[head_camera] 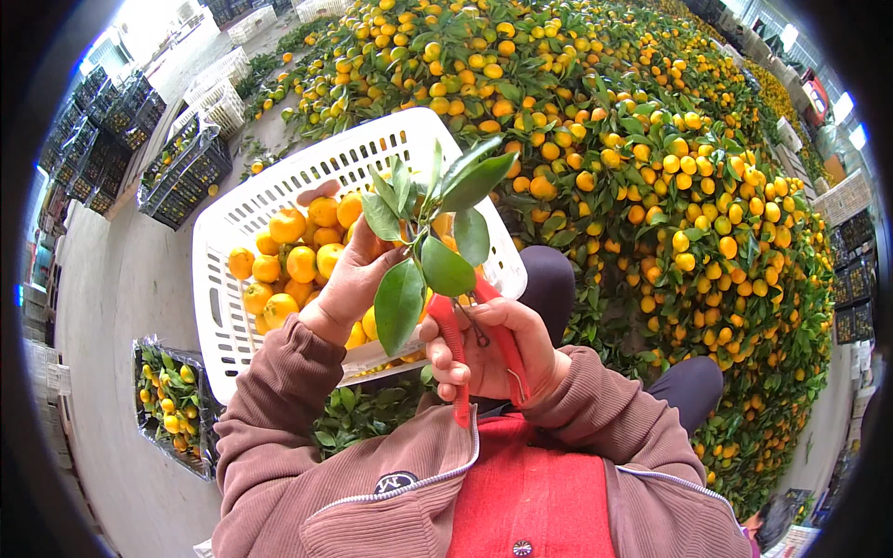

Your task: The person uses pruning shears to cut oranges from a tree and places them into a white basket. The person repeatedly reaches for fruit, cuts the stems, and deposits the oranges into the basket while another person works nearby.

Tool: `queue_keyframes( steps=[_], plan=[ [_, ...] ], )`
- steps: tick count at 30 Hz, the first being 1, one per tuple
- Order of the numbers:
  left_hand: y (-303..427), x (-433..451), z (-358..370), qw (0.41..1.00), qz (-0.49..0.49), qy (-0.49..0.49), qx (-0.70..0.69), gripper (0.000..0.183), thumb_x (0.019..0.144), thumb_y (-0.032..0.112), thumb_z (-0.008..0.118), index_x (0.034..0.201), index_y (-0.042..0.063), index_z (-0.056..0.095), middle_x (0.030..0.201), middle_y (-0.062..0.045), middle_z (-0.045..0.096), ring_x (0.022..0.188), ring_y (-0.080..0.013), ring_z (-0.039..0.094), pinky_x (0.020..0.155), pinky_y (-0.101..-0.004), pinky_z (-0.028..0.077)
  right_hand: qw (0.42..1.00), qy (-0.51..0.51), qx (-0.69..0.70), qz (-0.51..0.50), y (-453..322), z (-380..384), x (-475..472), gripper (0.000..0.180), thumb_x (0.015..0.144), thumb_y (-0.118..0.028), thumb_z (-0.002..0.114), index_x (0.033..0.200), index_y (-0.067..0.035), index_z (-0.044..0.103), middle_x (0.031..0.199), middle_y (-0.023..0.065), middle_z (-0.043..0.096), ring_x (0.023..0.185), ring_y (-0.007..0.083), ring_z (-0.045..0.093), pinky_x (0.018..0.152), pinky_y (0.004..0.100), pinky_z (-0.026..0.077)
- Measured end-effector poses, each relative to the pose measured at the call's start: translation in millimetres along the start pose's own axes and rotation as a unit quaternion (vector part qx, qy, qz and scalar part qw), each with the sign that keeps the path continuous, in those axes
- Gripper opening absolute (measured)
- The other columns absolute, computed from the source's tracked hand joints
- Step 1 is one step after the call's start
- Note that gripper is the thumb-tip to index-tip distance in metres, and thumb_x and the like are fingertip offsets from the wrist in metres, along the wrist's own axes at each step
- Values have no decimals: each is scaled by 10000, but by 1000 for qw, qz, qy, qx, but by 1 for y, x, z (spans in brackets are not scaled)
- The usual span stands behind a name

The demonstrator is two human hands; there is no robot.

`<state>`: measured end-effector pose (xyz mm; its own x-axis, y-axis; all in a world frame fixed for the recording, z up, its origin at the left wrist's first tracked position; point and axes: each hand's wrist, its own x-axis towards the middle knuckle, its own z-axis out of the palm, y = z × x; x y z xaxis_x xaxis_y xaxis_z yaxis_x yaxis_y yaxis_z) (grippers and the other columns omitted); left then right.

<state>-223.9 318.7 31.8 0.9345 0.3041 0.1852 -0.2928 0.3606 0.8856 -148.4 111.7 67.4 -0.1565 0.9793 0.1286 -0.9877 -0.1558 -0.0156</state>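
A white plastic basket (209, 307) with slotted walls holds several mandarins (301, 264). Over it my left hand (352, 279) grips a leafy mandarin sprig (446, 265); its broad green leaves hide some of the fingers and whatever fruit lies behind them. A fingertip (319, 192) shows past the fruit; whose it is cannot be told. My right hand (502, 349) is closed around red-handled pruning shears (453, 342). Their handles are spread and a spring shows between them. The blades point up at the sprig, mostly hidden behind leaves.
A large heap of leafy mandarins (684, 209) fills the front and right. On the left floor stand a lined crate of fruit (171, 408), a black crate (185, 174), white crates (216, 104) and stacked black crates (104, 153). My knee (548, 293) is beside the basket.
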Motion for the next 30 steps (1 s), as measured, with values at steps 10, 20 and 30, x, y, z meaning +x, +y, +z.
queue_keyframes(
  steps=[10,20,30],
  plan=[
    [-5,-1,5,992,67,10,105,599,896,-64,568,1407,112,308,1298,-50,511,1212,-168,489,1015,-333,410,997,45,12,-67,13,0,5,388,968,-301,389,1186,-14,533,988,146,633,716,193,601,803,402,497],
    [3,-2,23,962,107,-85,236,553,871,6,633,1356,29,369,1227,-51,546,1119,-145,537,955,-297,439,990,104,-81,-50,23,4,-42,302,964,-302,422,1072,-46,541,795,90,612,562,140,493,628,347,466],
    [-49,30,166,974,-37,-202,97,616,870,-47,574,1412,90,315,1174,-99,564,987,-156,589,863,-281,478,934,117,-70,-330,33,29,-186,398,960,-354,443,1072,15,540,818,35,582,665,105,566,668,293,491]
  ],
)
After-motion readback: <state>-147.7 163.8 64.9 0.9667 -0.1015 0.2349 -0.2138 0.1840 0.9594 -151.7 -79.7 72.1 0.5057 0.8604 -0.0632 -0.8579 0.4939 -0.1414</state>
